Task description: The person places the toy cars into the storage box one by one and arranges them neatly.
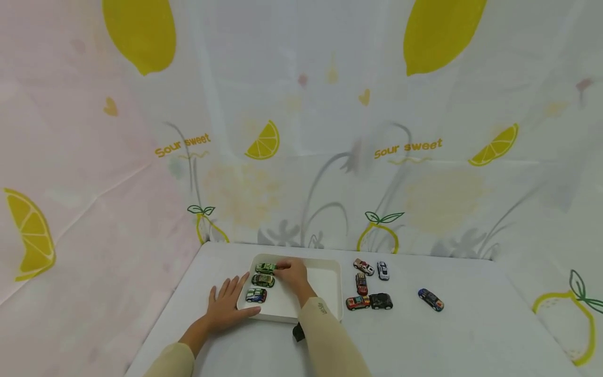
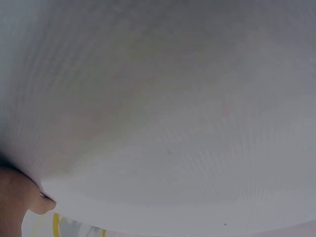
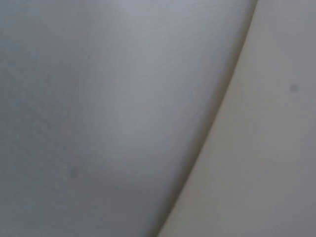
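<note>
Green-patterned car (image 1: 265, 268) in pinch of right hand (image 1: 294, 275), beside two other cars (image 1: 263, 281) in white tray (image 1: 322, 285); left hand (image 1: 227, 310) outspread

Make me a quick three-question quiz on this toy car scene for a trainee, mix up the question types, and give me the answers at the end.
1. Fill in two words: the bright green car in the tray is held by the person's ____ ____.
2. True or false: the dark blue car lies outside the tray.
3. Multiple choice: how many toy cars show inside the tray?
A) one
B) three
C) six

Key: 1. right hand; 2. true; 3. B
</note>
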Motion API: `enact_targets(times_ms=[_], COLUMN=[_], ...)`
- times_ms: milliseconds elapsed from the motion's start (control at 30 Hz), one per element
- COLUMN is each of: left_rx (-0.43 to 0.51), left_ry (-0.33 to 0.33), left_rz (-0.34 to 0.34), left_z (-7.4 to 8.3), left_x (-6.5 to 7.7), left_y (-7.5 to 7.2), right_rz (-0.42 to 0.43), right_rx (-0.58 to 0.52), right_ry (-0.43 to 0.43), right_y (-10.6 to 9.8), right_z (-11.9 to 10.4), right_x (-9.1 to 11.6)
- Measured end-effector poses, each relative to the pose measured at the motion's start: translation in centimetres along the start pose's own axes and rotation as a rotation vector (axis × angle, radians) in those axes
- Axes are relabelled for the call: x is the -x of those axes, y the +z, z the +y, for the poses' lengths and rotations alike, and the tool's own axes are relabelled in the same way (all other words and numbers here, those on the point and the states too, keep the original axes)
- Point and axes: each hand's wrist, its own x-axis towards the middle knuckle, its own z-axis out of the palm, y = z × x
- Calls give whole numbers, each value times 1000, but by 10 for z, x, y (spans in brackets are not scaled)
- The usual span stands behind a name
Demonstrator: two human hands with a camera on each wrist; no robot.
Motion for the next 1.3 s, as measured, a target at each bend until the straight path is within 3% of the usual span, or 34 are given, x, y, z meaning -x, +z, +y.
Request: enact_targets(times_ms=[300,667,1000,1167,1300], left_rx=[12,-2,18,11,-7], left_ry=[23,1,9,12,17], left_rz=[47,14,-18,-23,-11], left_z=[1,-2,0,0,-6], left_x=[3,1,0,-2,-1], left_y=[1,3,7,5,0], right_rz=[10,17,-24,-83,-106], right_rx=[6,-24,-3,51,255], right_ry=[-44,-32,6,-20,-166], right_y=[3,6,-9,-18,-23], right_z=[6,6,0,-8,-21], right_x=[-3,-1,12,13,9])
